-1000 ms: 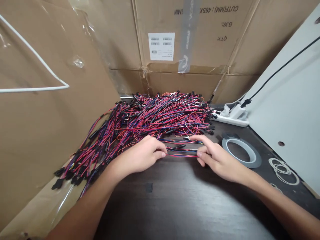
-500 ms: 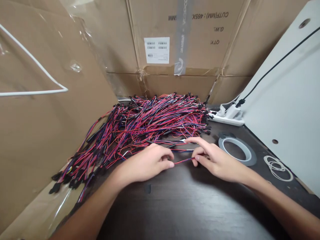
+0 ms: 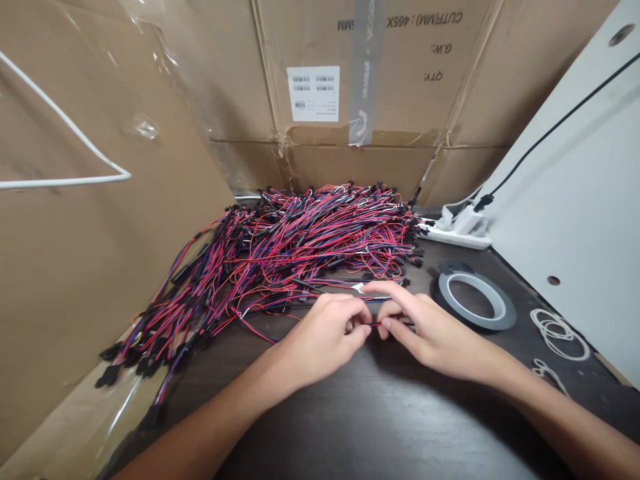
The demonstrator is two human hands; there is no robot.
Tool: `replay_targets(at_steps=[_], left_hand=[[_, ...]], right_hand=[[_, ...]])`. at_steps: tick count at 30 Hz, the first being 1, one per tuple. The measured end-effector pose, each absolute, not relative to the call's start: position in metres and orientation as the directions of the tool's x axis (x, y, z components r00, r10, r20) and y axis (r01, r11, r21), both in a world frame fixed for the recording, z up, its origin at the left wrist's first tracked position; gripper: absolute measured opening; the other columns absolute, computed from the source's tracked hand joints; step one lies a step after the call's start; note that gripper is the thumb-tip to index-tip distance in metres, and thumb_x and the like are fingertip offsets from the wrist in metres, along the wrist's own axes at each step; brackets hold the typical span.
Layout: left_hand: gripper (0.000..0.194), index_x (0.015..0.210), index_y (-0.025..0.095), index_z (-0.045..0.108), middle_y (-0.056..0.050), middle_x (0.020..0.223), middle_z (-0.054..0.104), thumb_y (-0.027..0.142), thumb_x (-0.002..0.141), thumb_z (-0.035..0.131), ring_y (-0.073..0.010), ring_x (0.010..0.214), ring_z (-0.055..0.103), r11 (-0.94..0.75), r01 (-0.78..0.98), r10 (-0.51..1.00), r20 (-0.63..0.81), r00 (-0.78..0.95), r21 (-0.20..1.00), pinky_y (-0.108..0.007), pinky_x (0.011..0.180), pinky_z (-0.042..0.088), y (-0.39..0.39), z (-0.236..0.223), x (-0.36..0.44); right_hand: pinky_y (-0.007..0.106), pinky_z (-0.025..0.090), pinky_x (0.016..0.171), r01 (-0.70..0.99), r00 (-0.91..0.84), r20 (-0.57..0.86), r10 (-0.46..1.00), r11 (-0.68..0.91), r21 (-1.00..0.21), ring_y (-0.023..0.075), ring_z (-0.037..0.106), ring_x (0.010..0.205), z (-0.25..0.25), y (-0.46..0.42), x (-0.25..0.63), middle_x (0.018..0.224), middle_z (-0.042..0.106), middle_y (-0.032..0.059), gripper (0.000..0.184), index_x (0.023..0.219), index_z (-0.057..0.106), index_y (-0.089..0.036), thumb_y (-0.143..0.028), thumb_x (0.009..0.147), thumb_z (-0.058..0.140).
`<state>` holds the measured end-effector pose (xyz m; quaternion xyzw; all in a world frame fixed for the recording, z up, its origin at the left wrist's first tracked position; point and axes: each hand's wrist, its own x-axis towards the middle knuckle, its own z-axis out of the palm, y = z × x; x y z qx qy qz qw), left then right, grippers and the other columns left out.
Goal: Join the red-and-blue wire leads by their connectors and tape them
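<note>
Closer together now.
The left hand [image 3: 333,337] slid near the right hand [image 3: 427,333]; both pinch the wire [image 3: 376,325] (only a short bit shows between).

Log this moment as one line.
left hand: pinches thin wires | right hand: pinches thin wires | wire pile: beyond hands | tape roll: on table, right side

Your left hand [image 3: 333,337] has moved toward the tape roll [image 3: 501,311] and now sits close beside your right hand [image 3: 423,330], so the length of wire [image 3: 375,325] showing between them has shrunk to a short bit. On the side away from the tape roll, your left forearm [image 3: 240,407] now hides the dark patch that showed on the tabletop [image 3: 360,427].
</note>
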<state>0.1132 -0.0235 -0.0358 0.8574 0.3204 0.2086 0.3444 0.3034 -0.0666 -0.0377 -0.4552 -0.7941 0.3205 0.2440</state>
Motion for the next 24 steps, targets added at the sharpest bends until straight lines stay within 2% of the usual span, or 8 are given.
replay_targets(at_steps=[7,15,19,24], left_hand=[[0.018,0.071,0.012,0.064,0.002,0.059,0.058,0.001,0.073,0.050,-0.0087,0.055,0.052,-0.578,0.409,0.699,0.170,0.694,0.706,-0.021,0.057,0.040,-0.028,-0.035,0.115],[0.018,0.067,0.013,0.066,0.002,0.053,0.057,0.003,0.065,0.051,-0.0079,0.046,0.049,-0.588,0.452,0.734,0.208,0.647,0.670,-0.020,0.049,0.038,-0.026,-0.036,0.118],[0.020,0.070,0.013,0.066,0.004,0.046,0.055,0.003,0.066,0.049,-0.0085,0.042,0.052,-0.468,0.444,0.764,0.098,0.637,0.764,-0.018,0.045,0.041,-0.025,-0.032,0.116],[0.019,0.078,0.011,0.066,0.002,0.047,0.058,0.009,0.070,0.048,-0.0089,0.034,0.052,-0.301,0.466,0.781,-0.066,0.621,0.832,-0.017,0.035,0.039,-0.024,-0.029,0.112]], right_hand=[[0.026,0.045,0.071,0.524,-0.440,0.174,0.881,0.410,-0.746,0.0135,0.060,0.070,-0.039,-0.065,0.302,0.075,0.065,-0.0022,0.048,0.131,0.036,-0.022,-0.007,0.085,0.041],[0.022,0.043,0.058,0.564,-0.434,0.275,0.858,0.497,-0.660,0.0115,0.056,0.060,-0.035,-0.065,0.307,0.070,0.064,-0.0022,0.043,0.126,0.042,-0.018,-0.007,0.084,0.041],[0.019,0.039,0.051,0.548,-0.393,0.292,0.872,0.477,-0.687,0.0096,0.051,0.053,-0.032,-0.063,0.313,0.066,0.062,-0.0031,0.038,0.119,0.046,-0.019,-0.008,0.083,0.043],[0.018,0.037,0.047,0.529,-0.341,0.289,0.894,0.437,-0.728,0.0099,0.052,0.055,-0.027,-0.060,0.324,0.066,0.061,-0.0017,0.029,0.110,0.048,-0.019,-0.009,0.082,0.046]])
